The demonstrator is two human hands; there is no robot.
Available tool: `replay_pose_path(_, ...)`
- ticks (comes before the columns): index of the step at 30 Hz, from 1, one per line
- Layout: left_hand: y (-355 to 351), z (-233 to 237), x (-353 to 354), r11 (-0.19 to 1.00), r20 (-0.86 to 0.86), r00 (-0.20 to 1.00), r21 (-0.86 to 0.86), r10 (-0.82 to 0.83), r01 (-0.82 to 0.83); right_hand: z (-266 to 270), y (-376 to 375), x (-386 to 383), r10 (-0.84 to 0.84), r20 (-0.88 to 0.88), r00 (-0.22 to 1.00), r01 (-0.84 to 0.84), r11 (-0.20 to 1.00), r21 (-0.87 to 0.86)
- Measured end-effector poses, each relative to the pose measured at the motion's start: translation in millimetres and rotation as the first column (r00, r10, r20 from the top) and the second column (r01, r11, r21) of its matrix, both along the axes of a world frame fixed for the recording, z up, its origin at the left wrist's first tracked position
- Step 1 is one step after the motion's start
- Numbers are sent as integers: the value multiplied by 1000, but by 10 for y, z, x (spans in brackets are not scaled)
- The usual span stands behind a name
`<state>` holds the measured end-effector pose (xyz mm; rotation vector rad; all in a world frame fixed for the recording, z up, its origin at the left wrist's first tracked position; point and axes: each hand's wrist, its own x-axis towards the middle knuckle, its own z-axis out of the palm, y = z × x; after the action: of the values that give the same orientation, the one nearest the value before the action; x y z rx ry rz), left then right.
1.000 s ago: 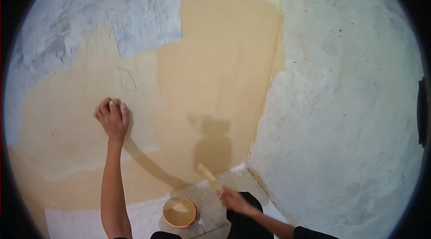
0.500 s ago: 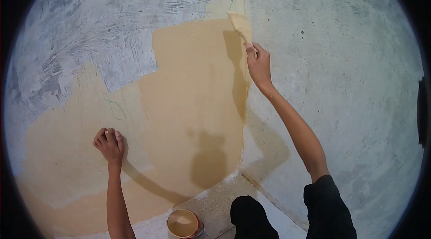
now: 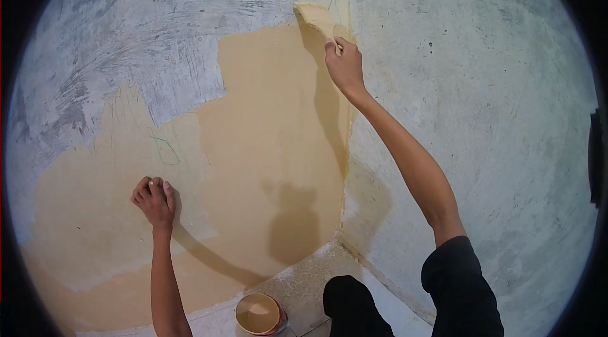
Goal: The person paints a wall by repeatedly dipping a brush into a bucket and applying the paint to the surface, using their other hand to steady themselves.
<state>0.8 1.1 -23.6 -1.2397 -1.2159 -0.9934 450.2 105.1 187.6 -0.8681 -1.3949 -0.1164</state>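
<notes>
My right hand [image 3: 346,68] grips the handle of a wide paint brush [image 3: 315,19], its bristles coated in beige paint. The bristle end lies at the upper edge of the beige painted patch [image 3: 272,102], just left of the wall corner. My left hand [image 3: 154,203] is in front of the older, paler beige part of the wall on the left, fingers curled in and back of the hand toward me. No object shows in it. An open paint can [image 3: 258,313] with beige paint inside stands on the floor below.
A scratched grey wall area [image 3: 145,33] borders the paint above and to the left. The bare grey wall [image 3: 468,115] meets it at the right corner. My knee [image 3: 351,305] in black cloth is near the can. A dark object [image 3: 595,158] shows at the right edge.
My right hand and the brush have moved left and slightly up, from the corner onto the left wall. The brush has tilted further left. My left hand and the can are practically unmoved.
</notes>
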Motion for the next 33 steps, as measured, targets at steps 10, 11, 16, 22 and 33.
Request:
replay_pose_path(10,-15,23,24,1000,-4,1000,5,-21,21,-351,-5,9,-17,62,998,18,1000,-18)
replay_pose_path(11,-7,31,16,1000,-5,1000,11,-21,21,-370,-58,19,-6,81,997,10,999,-53)
replay_pose_path(16,-11,28,25,1000,-13,1000,22,-22,23,-27,-49,27,-26,40,999,24,999,48)
replay_pose_path(22,8,5,-8,1000,-9,1000,10,-4,4,-198,25,-64,-18,94,995,20,999,-29)
replay_pose_path(33,15,-15,-20,1000,-7,1000,-2,-12,12,-11,-127,112,-73,98,993,72,997,11)
